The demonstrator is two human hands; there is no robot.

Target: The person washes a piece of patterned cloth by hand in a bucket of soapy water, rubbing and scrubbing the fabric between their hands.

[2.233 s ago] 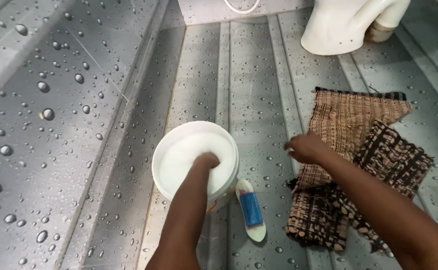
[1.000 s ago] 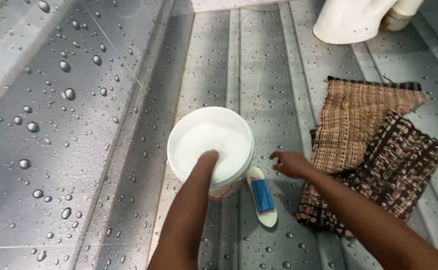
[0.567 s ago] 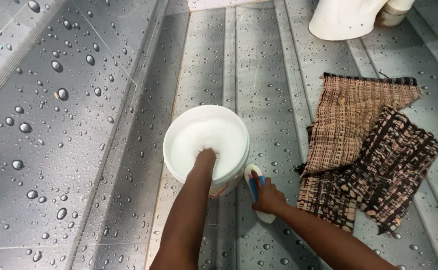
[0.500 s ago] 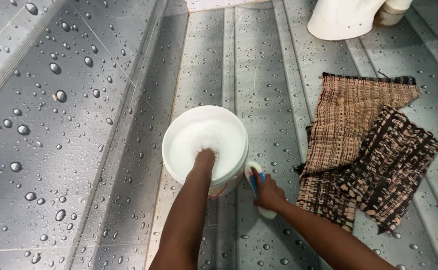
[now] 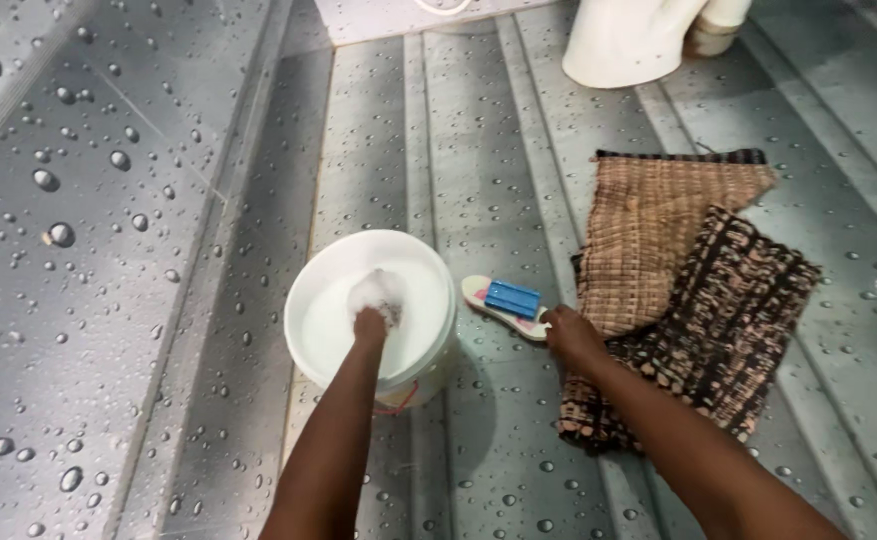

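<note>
A white bucket of soapy water stands on the wet grey tiled floor. My left hand is inside it, lifted just above the water with a clump of white suds on the fingertips, which hides the fingers. To the right of the bucket a white scrub brush with a blue back lies on the floor. My right hand is closed on its near right end, at the edge of the woven mats.
Two woven mats lie on the right, a light brown one and a dark brown one overlapping it. A white toilet base stands at the back. A tiled wall with a droplet pattern rises at the left.
My right hand came over from the mats, took the brush beside the bucket and swung it up and to the right. My left hand rose out of the suds.
</note>
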